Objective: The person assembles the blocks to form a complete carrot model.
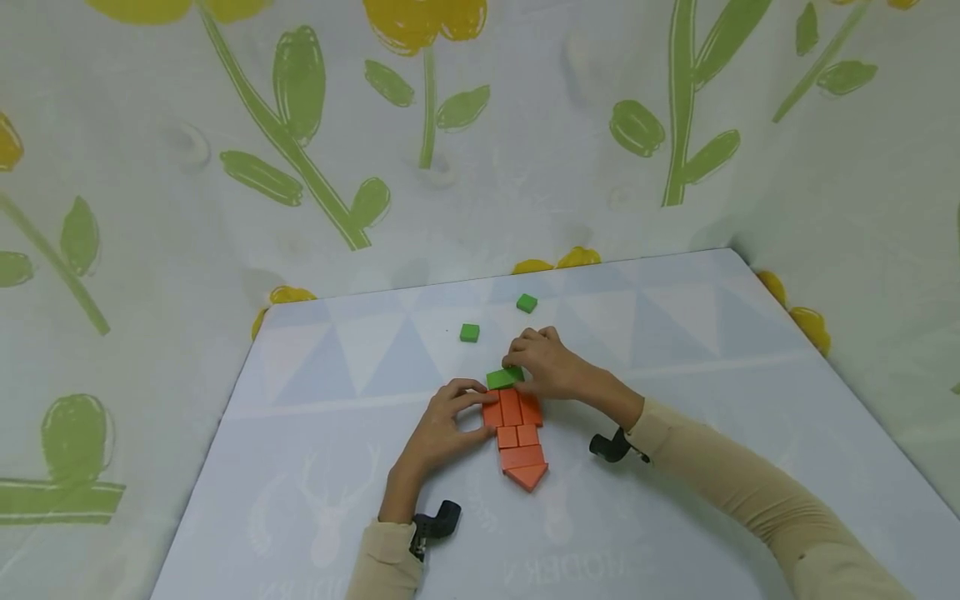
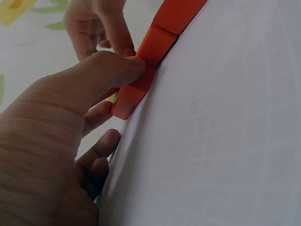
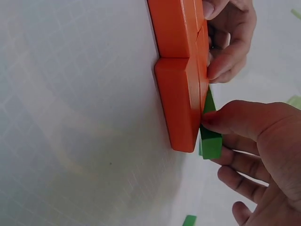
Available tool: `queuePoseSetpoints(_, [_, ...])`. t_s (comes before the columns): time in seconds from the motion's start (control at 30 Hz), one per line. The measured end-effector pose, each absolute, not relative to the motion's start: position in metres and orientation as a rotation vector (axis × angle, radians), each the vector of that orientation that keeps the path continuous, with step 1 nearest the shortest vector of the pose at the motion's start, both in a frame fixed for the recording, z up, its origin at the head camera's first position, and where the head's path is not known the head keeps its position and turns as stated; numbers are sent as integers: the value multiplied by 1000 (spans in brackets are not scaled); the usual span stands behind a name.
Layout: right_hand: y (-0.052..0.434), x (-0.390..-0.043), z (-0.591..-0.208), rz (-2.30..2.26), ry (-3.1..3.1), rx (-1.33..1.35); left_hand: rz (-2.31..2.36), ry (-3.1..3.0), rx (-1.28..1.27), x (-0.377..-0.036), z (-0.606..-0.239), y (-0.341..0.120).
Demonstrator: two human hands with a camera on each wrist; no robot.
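Several orange blocks (image 1: 522, 457) lie joined in an arrow-like shape on the table, with a pointed piece at the near end. At the far end a long green block (image 1: 505, 379) sits against them. My right hand (image 1: 551, 364) pinches this green block between thumb and fingers; its green end (image 3: 211, 146) shows in the right wrist view. My left hand (image 1: 441, 427) holds the upper left orange block (image 2: 134, 96), thumb on its near side and index finger at the far side. The other left fingers are partly hidden in the head view.
Two small green blocks, one nearer (image 1: 469, 332) and one farther (image 1: 527, 303), lie beyond the shape. The patterned white table (image 1: 300, 467) ends at a floral-printed curtain (image 1: 480, 217). Black cameras are strapped to both wrists.
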State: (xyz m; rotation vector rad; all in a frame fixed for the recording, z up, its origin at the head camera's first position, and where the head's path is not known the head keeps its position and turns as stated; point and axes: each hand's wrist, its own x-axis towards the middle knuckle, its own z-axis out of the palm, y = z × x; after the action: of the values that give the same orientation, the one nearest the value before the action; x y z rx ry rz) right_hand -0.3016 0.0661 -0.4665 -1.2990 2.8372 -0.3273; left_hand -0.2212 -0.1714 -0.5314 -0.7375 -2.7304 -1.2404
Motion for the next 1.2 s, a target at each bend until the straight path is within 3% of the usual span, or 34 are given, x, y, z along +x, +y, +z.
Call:
queuePoseSetpoints(0.9, [73,-299,-475,-393,2790,-1228,-1230,-2729,-740,-221,-529,-170])
queuePoseSetpoints(1.2, [68,-312,-472,-536,2847,-1137,-1250,-2745,-732,-222,-528,-171])
